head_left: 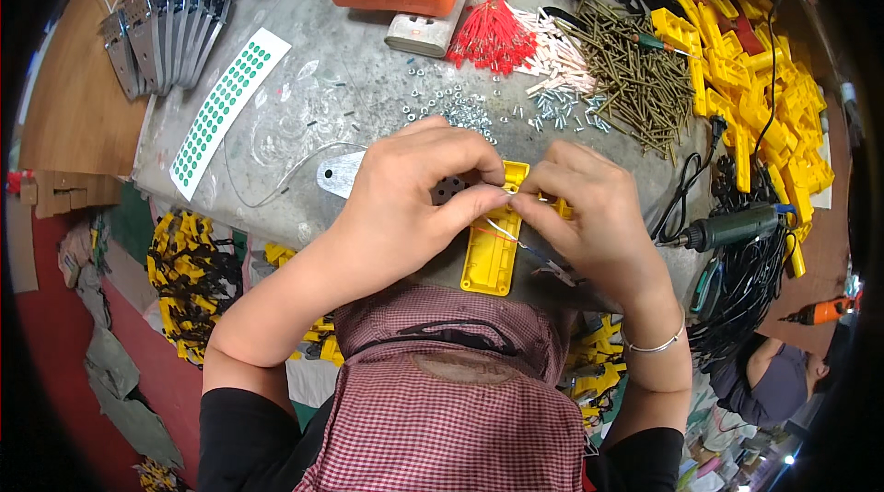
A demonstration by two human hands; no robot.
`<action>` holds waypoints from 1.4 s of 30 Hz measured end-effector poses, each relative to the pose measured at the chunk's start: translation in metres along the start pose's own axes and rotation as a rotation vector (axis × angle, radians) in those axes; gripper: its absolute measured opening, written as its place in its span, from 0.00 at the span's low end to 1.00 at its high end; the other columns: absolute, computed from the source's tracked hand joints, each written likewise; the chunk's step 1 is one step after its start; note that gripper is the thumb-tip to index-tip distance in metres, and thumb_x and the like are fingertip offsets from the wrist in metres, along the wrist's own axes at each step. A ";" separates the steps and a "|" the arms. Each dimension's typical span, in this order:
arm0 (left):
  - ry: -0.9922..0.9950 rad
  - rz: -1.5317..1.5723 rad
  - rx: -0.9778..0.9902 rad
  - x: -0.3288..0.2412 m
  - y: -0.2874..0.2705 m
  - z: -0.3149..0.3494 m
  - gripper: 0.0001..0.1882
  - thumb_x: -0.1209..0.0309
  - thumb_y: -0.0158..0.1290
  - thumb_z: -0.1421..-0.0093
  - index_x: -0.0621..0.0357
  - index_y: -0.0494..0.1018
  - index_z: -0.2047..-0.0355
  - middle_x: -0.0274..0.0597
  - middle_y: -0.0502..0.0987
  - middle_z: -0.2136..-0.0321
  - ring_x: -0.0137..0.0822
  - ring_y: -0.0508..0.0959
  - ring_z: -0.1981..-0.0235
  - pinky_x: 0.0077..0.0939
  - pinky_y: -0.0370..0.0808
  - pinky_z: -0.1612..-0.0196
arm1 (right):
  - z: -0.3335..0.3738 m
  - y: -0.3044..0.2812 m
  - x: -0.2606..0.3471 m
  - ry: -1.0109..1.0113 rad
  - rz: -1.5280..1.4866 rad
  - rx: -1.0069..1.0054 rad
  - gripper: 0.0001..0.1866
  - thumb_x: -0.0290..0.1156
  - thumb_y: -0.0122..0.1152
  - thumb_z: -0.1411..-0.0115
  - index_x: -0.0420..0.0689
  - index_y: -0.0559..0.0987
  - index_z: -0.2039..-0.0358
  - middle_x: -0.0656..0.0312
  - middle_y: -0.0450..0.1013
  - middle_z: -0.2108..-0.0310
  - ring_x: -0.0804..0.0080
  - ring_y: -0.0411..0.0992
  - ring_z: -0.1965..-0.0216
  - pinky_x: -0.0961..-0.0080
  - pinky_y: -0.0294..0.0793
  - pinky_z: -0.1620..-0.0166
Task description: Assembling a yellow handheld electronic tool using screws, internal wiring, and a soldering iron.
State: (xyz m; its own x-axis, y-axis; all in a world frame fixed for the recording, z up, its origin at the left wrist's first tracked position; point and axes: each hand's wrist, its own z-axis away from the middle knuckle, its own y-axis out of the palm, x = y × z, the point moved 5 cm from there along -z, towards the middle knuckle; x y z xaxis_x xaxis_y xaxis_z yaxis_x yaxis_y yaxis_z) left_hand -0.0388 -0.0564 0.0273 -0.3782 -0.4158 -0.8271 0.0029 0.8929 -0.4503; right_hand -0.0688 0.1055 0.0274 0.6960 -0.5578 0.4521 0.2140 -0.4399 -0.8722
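A long, shallow, open-topped yellow plastic shell (488,263) lies on the grey tabletop (318,119), directly in front of the person, under both hands. The left hand (405,181) and the right hand (589,202) meet above the shell's far half, thumbs and forefingers pinched together on what looks like a thin wire end; the fingers hide the exact joint.

Work on this piece seems partway along. Wires are present: a thin white wire (506,231) crosses the shell and continues past its right edge. A round-ended silver metal plate (341,173) juts out left of the shell; whether it is fastened there cannot be told, since the left hand covers the junction. No cover lies over the shell's visible part, so joining the wires, tucking them in and closing it up appear left to do.

Beyond the shell lie loose silver nuts (460,111) and, farther right, a pile of long brass-coloured screws (645,91). A dark green power screwdriver (732,228) rests right of it.
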 end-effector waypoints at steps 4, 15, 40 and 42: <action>0.122 -0.124 -0.011 -0.004 0.006 0.003 0.07 0.80 0.61 0.52 0.60 0.78 0.71 0.41 0.78 0.74 0.40 0.76 0.71 0.30 0.73 0.66 | 0.013 -0.006 -0.010 0.131 -0.155 -0.027 0.05 0.29 0.65 0.48 0.44 0.80 0.72 0.58 0.69 0.76 0.59 0.72 0.73 0.67 0.71 0.70; 0.132 -0.208 -0.037 -0.013 0.013 0.001 0.19 0.84 0.59 0.54 0.61 0.75 0.59 0.45 0.80 0.70 0.44 0.77 0.71 0.34 0.75 0.67 | 0.016 -0.013 0.024 -0.119 0.118 -0.263 0.09 0.24 0.66 0.51 0.45 0.81 0.67 0.63 0.71 0.73 0.69 0.72 0.75 0.75 0.71 0.74; 0.153 -0.065 -0.099 0.004 0.011 0.011 0.08 0.77 0.62 0.53 0.60 0.77 0.72 0.41 0.79 0.73 0.43 0.77 0.67 0.32 0.74 0.63 | 0.029 -0.024 0.011 0.370 -0.512 -0.040 0.09 0.22 0.66 0.52 0.40 0.76 0.70 0.63 0.71 0.71 0.77 0.70 0.71 0.81 0.68 0.68; 0.153 -0.062 -0.083 0.004 0.011 0.011 0.08 0.77 0.62 0.53 0.60 0.77 0.72 0.40 0.79 0.73 0.42 0.77 0.67 0.32 0.74 0.62 | 0.037 -0.020 0.024 0.208 -0.378 -0.110 0.11 0.22 0.68 0.55 0.40 0.77 0.70 0.62 0.72 0.70 0.76 0.71 0.69 0.80 0.69 0.67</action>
State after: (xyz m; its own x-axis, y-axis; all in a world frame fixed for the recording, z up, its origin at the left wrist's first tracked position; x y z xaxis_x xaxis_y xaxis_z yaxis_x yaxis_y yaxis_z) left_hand -0.0304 -0.0496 0.0156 -0.5117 -0.4450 -0.7349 -0.0989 0.8802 -0.4642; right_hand -0.0314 0.1269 0.0485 0.4278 -0.4686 0.7729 0.3450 -0.7057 -0.6189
